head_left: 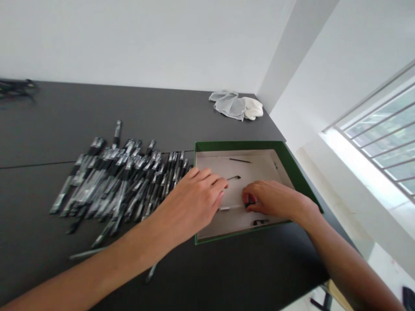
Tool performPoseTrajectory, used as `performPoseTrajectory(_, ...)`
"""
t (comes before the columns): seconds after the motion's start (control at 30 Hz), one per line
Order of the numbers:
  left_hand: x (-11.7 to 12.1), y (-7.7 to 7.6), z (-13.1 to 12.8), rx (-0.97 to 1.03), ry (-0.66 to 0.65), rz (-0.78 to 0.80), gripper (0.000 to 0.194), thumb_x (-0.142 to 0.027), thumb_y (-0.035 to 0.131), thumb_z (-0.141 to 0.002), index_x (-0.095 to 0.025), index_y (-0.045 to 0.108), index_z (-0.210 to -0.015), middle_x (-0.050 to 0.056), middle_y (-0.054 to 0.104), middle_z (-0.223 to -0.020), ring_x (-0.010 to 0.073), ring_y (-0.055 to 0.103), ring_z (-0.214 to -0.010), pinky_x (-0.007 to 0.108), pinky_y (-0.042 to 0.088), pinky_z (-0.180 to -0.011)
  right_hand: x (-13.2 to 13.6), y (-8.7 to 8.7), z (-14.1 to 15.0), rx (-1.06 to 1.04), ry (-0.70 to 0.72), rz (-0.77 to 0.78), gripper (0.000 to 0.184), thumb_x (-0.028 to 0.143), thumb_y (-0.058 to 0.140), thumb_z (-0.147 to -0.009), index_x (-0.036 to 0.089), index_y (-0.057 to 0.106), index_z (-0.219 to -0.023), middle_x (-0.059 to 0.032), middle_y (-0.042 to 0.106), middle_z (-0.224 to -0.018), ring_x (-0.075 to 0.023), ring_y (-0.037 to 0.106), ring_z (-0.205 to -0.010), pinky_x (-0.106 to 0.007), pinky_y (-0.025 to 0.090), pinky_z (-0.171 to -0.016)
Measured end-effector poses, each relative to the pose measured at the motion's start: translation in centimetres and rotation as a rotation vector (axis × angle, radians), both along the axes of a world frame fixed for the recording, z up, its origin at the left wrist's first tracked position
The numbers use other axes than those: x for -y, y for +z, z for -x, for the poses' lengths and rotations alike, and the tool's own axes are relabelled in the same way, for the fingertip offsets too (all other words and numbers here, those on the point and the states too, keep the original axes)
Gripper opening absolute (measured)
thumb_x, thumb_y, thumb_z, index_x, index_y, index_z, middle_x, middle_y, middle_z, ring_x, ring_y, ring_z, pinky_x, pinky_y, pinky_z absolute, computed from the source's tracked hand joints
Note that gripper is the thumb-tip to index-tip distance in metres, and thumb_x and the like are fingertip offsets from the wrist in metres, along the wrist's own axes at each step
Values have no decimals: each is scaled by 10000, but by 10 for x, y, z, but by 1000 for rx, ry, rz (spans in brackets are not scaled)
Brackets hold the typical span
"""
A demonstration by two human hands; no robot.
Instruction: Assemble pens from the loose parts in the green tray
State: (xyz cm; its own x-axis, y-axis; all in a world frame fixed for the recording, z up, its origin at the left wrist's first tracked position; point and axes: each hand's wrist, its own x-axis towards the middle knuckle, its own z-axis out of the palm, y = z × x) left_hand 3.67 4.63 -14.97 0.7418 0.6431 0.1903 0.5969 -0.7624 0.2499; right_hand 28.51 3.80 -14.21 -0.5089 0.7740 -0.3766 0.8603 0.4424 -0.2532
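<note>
Both my hands reach into a shallow green box with a pale inside, on a dark table. My left hand comes over the box's left wall, fingers close together and curled down onto the end of a clear thin pen part. My right hand has its fingers pinched on the dark end of that same part. Two thin dark refills and a small dark piece lie loose in the box.
A big heap of black-and-clear pens lies left of the box, with stray ones near the front. White gloves sit at the table's far corner. Dark items lie far left. The table edge and a window are on the right.
</note>
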Motion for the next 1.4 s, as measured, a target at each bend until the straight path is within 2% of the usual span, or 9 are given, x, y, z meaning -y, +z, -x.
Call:
performPoseTrajectory(0.13, -10, -5, -16, -11, -28, 45, 297, -389, 523, -1050, -162, 595, -1227, 99, 730, -1071, 262, 675, -998, 405, 475, -897, -4, 8, 4, -218, 77, -109, 118, 264, 652, -955, 201, 717, -1031, -52, 756, -968, -201, 707, -857, -305, 486, -748)
performPoseTrajectory(0.3, -11, -9, -24, -110, 21, 141, 309, -382, 423, -1088, -178, 505, -1305, 40, 726, -767, 221, 692, -603, 291, 416, -540, -11, 15, 3, -479, 82, -338, 211, 337, 576, -1029, 209, 733, -1089, -65, 748, -969, -191, 683, -904, -305, 497, -806)
performPoseTrajectory(0.5, -10, -6, -21, -71, 81, 171, 293, -254, 325, -1075, -157, 444, -1326, 4, 692, -665, 168, 652, -525, 249, 358, -492, -15, 21, -23, -371, -212, -458, 290, 377, 515, -1043, 216, 728, -1158, -60, 781, -987, -169, 683, -747, -283, 495, -665)
performPoseTrajectory(0.67, -10, -7, -20, -7, 96, 177, 245, -219, 356, -1015, -166, 425, -1244, -5, 677, -660, 177, 635, -528, 264, 369, -503, -6, 12, -66, -69, -309, -230, 217, 301, 567, -968, 203, 757, -1008, -32, 769, -777, -151, 663, -588, -277, 486, -590)
performPoseTrajectory(0.8, -10, -4, -21, -36, 89, 193, 242, -226, 339, -1015, -162, 432, -1229, 10, 684, -679, 196, 631, -532, 285, 377, -517, 12, -6, -82, 129, -350, -42, 167, 192, 620, -881, 204, 776, -939, -38, 769, -739, -183, 712, -636, -293, 521, -615)
performPoseTrajectory(0.9, -10, -3, -21, -53, 90, 186, 249, -226, 334, -1018, -158, 434, -1236, 12, 679, -675, 189, 622, -529, 282, 361, -524, 21, -11, -80, 294, -341, -6, 102, 182, 684, -821, 203, 784, -819, -72, 765, -722, -231, 741, -686, -320, 530, -614)
performPoseTrajectory(1.03, -10, -5, -20, -31, 70, 164, 241, -224, 333, -1020, -158, 428, -1232, 6, 670, -666, 182, 608, -521, 286, 328, -510, 20, 1, -64, 447, -340, 70, 78, 205, 754, -775, 204, 749, -697, -102, 756, -716, -253, 747, -652, -319, 506, -544)
performPoseTrajectory(1.23, -10, -7, -19, -17, 64, 128, 237, -218, 329, -1022, -153, 428, -1228, 7, 664, -662, 179, 604, -520, 289, 313, -509, 13, 24, -36, 423, -282, 97, 123, 79, 765, -710, 188, 711, -693, -107, 756, -699, -264, 756, -645, -303, 503, -516)
performPoseTrajectory(1.4, -8, -8, -19, -14, 61, 106, 248, -222, 350, -1012, -151, 426, -1237, 13, 681, -683, 191, 636, -553, 288, 342, -517, 12, 13, -41, 451, -198, 131, 77, 90, 708, -755, 163, 713, -730, -145, 766, -789, -282, 767, -757, -317, 515, -603)
